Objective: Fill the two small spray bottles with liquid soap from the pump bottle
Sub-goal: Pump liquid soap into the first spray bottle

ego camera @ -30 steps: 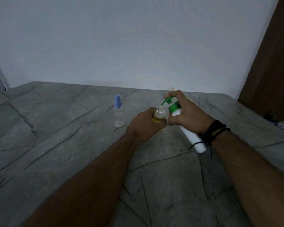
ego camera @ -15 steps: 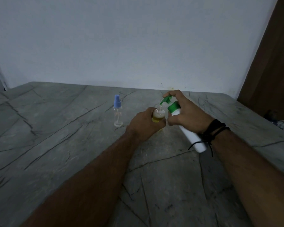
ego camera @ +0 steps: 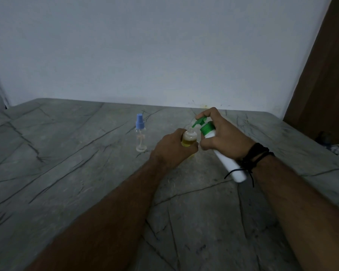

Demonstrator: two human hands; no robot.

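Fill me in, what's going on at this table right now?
A person is refilling small bottles with soap. The left hand grips an uncapped small bottle, which holds some yellow liquid. The right hand holds a white pump bottle tilted over, its green nozzle aimed at the small bottle's open neck, with a finger on the pump head. A second small spray bottle with a blue cap stands upright on the stone table, looking empty and untouched.
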